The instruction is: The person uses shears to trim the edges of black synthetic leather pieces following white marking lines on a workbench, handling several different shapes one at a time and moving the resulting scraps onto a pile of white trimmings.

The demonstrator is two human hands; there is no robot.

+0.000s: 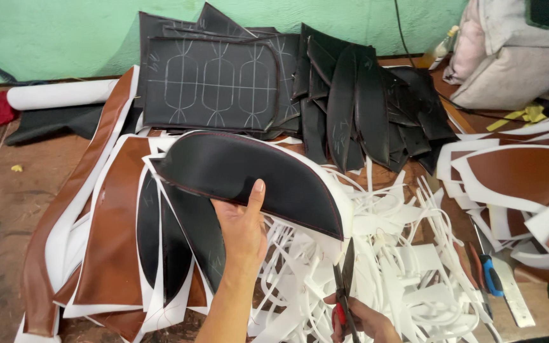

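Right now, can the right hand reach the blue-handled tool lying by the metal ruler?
Probably not at once: the right hand is shut on the scissors. The blue-handled tool lies uncovered beside the metal ruler, with only white foam scraps between.

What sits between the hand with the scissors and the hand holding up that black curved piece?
In the head view, only a heap of white trimmed strips lies between the right hand with the scissors and the left hand under the black curved piece.
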